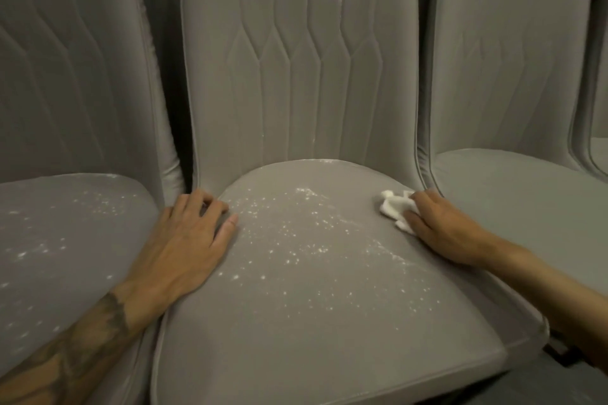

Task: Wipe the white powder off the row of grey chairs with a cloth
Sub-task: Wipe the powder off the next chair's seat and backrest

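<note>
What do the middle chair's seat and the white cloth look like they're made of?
Middle chair seat: probably grey velvety upholstery fabric, matte with a soft sheen, piped along its edge. White cloth: soft and crumpled under the right hand, woven fabric or tissue; the look leaves that open.

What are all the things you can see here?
middle chair: 1, grey, straight ahead
left chair: 1, grey, beside the middle one
right chair: 1, grey, on the other side
white powder: many specks, white, on the middle and left seats, with a streak high on the middle backrest
cloth: 1, white, crumpled, at the right edge of the middle seat
left hand: 1, resting flat on the left edge of the middle seat
right hand: 1, holding the cloth against the seat
</note>
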